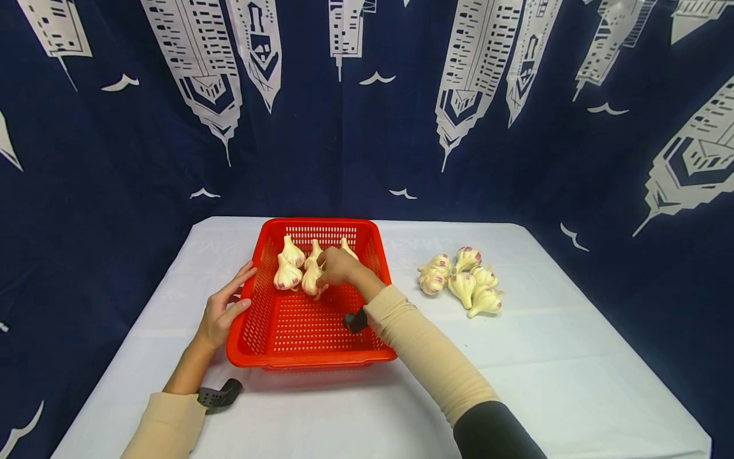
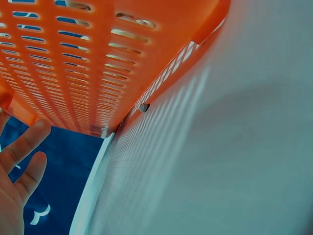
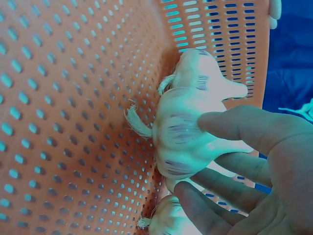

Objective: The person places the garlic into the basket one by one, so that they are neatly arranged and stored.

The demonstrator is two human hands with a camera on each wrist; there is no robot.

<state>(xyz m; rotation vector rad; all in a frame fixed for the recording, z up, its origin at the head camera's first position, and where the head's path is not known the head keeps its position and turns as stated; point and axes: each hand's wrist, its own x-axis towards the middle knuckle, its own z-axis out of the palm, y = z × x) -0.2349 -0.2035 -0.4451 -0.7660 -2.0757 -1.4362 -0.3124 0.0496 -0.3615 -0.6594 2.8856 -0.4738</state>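
A red plastic basket (image 1: 315,362) with slotted walls stands on the white table, and several garlic bulbs (image 1: 287,274) lie towards its far side. My right hand (image 1: 344,266) reaches inside and holds a garlic bulb (image 3: 181,132) with its thumb on one side and its fingers on the other. This bulb rests against another bulb (image 3: 195,73); part of it is hidden by the fingers. At the basket's left rim, my left hand (image 1: 220,312) rests with fairly straight fingers. Those fingers touch the basket's outer side, as the left wrist view partly shows.
To the right of the basket, several more garlic bulbs (image 1: 461,285) lie in a loose group on the white tablecloth (image 1: 550,376). Behind the table hangs a dark blue curtain (image 1: 355,159) with white building prints.
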